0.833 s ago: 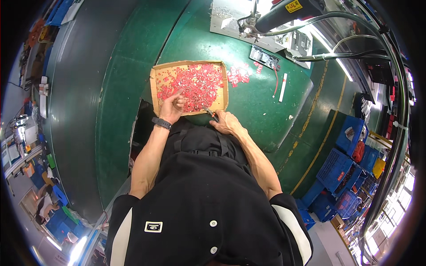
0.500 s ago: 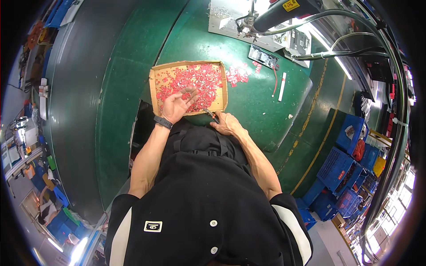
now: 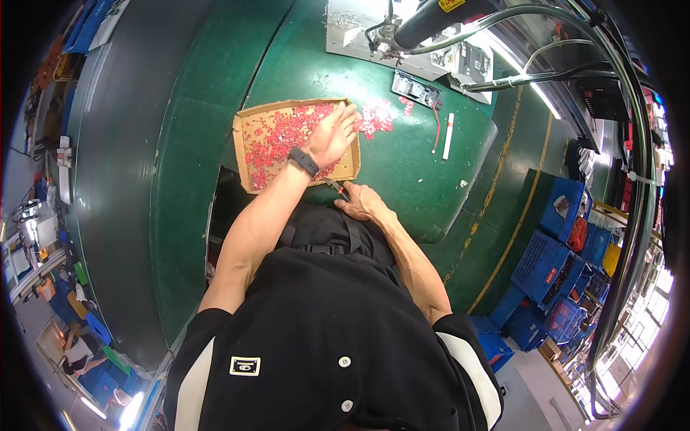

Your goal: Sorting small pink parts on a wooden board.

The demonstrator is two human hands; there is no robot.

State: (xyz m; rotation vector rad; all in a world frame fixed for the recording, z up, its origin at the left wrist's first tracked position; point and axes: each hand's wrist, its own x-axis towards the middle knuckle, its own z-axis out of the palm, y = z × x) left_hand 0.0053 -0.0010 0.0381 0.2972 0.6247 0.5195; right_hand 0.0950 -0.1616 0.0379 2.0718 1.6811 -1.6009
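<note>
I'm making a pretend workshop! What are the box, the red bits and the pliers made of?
The box looks like matte cardboard: brown, with thin upright walls. The red bits may be plastic or coated card: flat, faintly shiny, too small to be sure. The pliers seem dull metal at the dark tip; the orange handle suggests plastic or rubber.

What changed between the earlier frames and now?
The left hand has moved forward and right, reaching over the right side of the cardboard box; whether it took or released anything is unclear. The right hand stays on the pliers by the box's near edge; the white strip lies as before.
</note>
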